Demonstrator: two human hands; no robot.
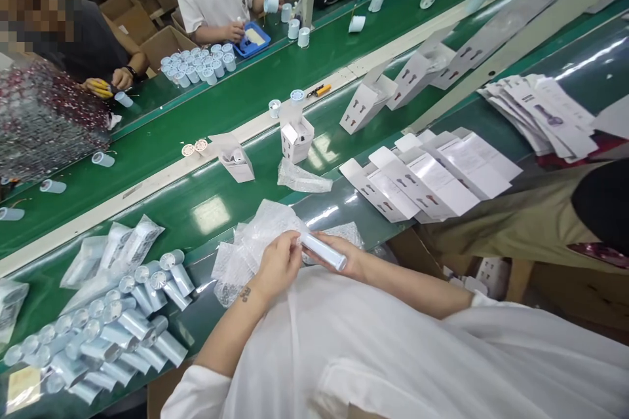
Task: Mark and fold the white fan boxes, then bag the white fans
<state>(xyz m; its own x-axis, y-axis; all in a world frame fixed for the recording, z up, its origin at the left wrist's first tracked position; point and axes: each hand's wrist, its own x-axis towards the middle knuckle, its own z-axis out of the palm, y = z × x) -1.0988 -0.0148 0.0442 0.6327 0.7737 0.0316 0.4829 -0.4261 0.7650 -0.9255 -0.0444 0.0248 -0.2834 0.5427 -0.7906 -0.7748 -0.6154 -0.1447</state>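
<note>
While my left hand (278,265) pinches a clear bubble-wrap pouch (255,236), grip closed on it, my right hand (350,260) has its grip wrapped around 1 pale blue metal cylinder (324,253), above the near edge of the green surface (171,203), right of a heap of similar cylinders (122,327).

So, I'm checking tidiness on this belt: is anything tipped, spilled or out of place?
One white box lies tipped on its side, flap open, beside an upright box; a crumpled clear bag lies loose next to them. The cylinder between left hand and right hand looks intact.
</note>
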